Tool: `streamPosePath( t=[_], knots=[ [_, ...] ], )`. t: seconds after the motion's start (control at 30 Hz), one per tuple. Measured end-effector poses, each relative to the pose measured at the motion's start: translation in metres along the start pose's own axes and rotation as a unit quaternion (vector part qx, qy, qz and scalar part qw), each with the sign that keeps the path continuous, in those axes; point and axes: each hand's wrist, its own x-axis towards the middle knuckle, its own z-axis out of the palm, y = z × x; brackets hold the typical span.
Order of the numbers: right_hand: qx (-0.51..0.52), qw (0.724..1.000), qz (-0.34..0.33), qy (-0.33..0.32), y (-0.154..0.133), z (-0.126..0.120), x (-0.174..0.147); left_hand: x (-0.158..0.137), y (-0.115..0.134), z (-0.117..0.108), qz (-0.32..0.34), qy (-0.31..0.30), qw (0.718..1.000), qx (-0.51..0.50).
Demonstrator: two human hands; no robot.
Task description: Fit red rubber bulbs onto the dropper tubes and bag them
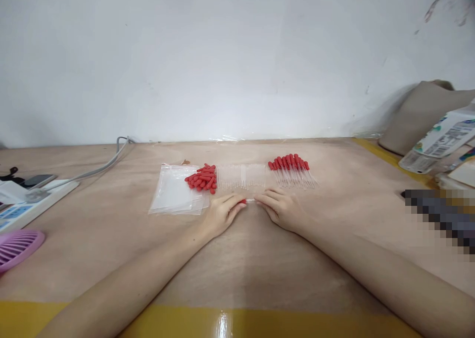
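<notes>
- Left hand pinches a red bulb just below the frame's centre.
- Right hand grips the clear tube that meets it.
- Loose red bulbs and bare tubes lie on the bench near mid-frame; bulb-topped droppers lie right of them.

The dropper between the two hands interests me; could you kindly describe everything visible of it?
Only part of the dropper shows: a small stretch of red, rubber-like bulb at the left hand, and a slim, clear tube, glass or plastic, running toward the right hand. It lies roughly level, sideways to the person, nearer than the row of clear tubes. The left hand pinches the bulb end; the right covers the tube's far end. How far the bulb is seated is unclear.
</notes>
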Motion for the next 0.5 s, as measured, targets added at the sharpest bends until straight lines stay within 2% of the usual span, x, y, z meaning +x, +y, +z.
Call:
streamPosePath(
  t=[0.3, 0.5],
  knots=[
    [0.069, 0.996, -0.038, -0.037, 0.0064, -0.0012, 0.0, -0.0022, 0.0016, -0.0033, 0.034, -0.019, 0.999, -0.001],
    [0.062, 0.995, -0.07, -0.038, 0.0095, -0.0053, 0.0037, -0.0022, 0.0021, -0.0044, 0.038, -0.068, 0.997, -0.01]
  ],
)
